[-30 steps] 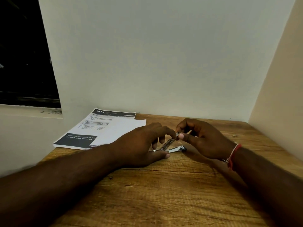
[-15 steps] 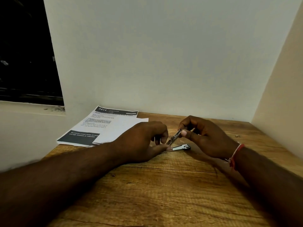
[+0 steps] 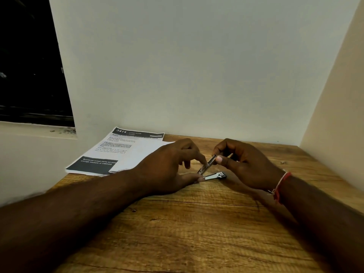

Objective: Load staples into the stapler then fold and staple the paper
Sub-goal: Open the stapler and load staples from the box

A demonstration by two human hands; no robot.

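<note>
A small metal stapler lies hinged open on the wooden table, its base flat and its upper arm tilted up. My left hand pins the base with thumb and rests its index fingertip on the raised arm. My right hand pinches the top end of that raised arm between thumb and fingers. Printed paper sheets lie flat at the back left, beyond my left hand. Any staples are too small to make out.
A white wall rises right behind the table, and a beige side wall closes the right. A dark window with a sill is at the left. The table's left edge runs near the papers.
My left index finger has stretched out onto the raised stapler arm. My right hand has kept its pinch on the arm's top. The view has shifted slightly.
</note>
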